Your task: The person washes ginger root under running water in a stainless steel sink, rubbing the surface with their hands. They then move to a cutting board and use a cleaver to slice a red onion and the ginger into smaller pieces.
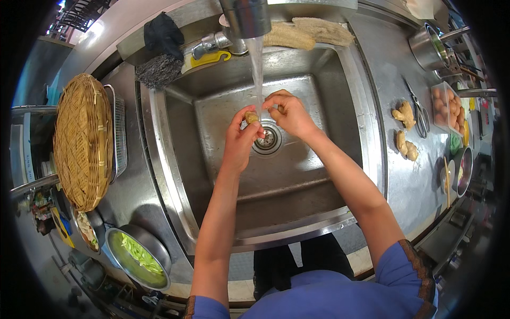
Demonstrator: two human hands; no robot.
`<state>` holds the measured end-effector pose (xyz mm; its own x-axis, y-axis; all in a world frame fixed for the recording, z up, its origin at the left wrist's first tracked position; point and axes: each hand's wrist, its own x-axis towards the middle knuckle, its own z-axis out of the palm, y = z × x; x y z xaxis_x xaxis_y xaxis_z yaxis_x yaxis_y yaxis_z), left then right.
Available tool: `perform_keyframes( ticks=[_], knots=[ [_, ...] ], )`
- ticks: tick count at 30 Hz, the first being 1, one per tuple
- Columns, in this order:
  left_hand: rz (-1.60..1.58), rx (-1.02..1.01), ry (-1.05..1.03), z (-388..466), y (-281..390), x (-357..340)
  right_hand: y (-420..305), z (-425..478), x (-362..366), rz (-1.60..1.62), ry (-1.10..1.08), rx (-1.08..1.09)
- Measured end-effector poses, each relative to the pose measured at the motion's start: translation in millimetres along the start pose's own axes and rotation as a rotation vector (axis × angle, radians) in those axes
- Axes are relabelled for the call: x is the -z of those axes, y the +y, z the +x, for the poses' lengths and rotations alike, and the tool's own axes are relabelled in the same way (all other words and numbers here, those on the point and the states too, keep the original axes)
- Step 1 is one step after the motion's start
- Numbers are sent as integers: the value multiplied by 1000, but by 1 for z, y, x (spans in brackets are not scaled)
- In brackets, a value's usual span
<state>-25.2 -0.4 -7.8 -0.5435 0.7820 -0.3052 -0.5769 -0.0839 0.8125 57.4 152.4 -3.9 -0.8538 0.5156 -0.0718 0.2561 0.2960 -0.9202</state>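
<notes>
Water runs from the faucet (pixel 250 24) in a stream into the stainless steel sink (pixel 279 191). Just left of the stream, my left hand (pixel 244 133) grips a small piece of ginger (pixel 251 117) between thumb and fingers. My right hand (pixel 291 113) is on the other side of the stream, its fingers curled around a small brownish piece (pixel 281 108) that is mostly hidden, perhaps ginger too. Both hands are above the drain (pixel 267 137), close together but apart. Two larger ginger roots (pixel 405 115) lie on the right counter beside scissors (pixel 420 113).
On the left stand a woven bamboo tray (pixel 83 143), a wire basket (pixel 119 131) and a steel bowl of cut green vegetable (pixel 139 255). Behind the sink lie a dark scouring pad (pixel 159 71), a yellow-handled tool (pixel 209 59) and folded cloths (pixel 322 31). An egg container (pixel 448 107) stands right.
</notes>
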Motion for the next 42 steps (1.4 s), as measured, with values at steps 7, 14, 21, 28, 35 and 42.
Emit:
perform_keyframes(
  ticks=[7, 14, 21, 28, 35, 42],
  knots=[
    [-303, -2, -4, 5, -2, 3, -12, -9, -1, 51, -90, -161],
    [-155, 17, 61, 9, 0, -5, -35, -17, 2, 337, -243, -296],
    [-335, 2, 159, 13, 1, -17, -21, -18, -1, 282, -95, -290],
    [-230, -39, 207, 11, -1, -12, -28, -15, 6, 469, -154, -299],
    [190, -195, 291, 10, -3, -14, -28, -5, 1, 244, -139, -211],
    [177, -160, 279, 10, -3, -11, -15, -6, -6, 513, -97, -410]
  ],
)
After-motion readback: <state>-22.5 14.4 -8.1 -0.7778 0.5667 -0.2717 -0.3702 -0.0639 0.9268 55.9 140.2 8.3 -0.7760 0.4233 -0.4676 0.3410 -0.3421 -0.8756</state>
